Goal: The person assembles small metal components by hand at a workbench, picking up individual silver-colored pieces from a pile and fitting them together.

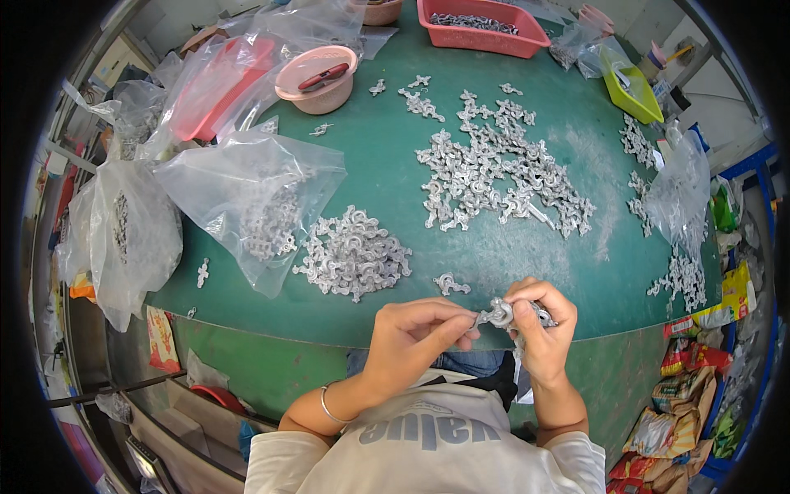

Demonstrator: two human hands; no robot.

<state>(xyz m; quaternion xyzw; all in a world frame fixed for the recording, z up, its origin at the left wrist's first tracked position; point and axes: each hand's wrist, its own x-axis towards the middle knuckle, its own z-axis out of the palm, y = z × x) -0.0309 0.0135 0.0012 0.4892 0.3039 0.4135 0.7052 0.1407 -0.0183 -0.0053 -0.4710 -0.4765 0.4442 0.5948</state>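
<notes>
Just above the table's near edge, my right hand (539, 329) is closed around small grey metal castings, thumb on top. One casting (499, 314), with a rounded, ring-like middle, sticks out to the left from its fingers. My left hand (420, 337), a bangle on its wrist, pinches the left tip of that casting between thumb and fingers. Whether a finer piece is also in that pinch is hidden. A loose casting (451, 284) lies on the table just beyond my hands. Farther left is a heaped pile of similar castings (354, 255).
A wide spread of castings (494, 169) covers the green table's (378, 173) middle. Clear plastic bags (255, 189) with castings lie left, another bag (679, 189) right. Behind stand a pink bowl (317, 86) with a red-handled tool, a red tray (485, 37) and a yellow-green basket (629, 86).
</notes>
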